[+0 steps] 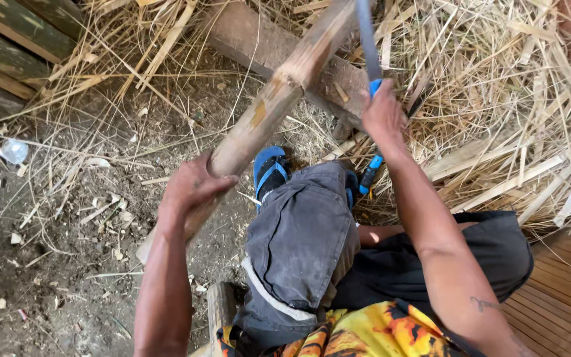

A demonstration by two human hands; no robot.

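My left hand (190,192) grips a thick bamboo pole (269,109) near its lower end. The pole slants up and to the right, out of the top of the head view. My right hand (383,116) is closed on the blue handle of a long blade (365,33), whose metal points upward beside the pole's upper part. My knee in dark grey shorts (302,231) is bent below the pole, and a foot in a blue sandal (269,168) rests on the dirt just beyond it.
Piles of dry bamboo strips and shavings (517,119) cover the right and top. A wooden plank (279,59) lies under the pole. Green bamboo poles (8,46) lie at the top left. Dirt ground with chips (54,251) fills the left; slatted flooring (563,291) is at the right.
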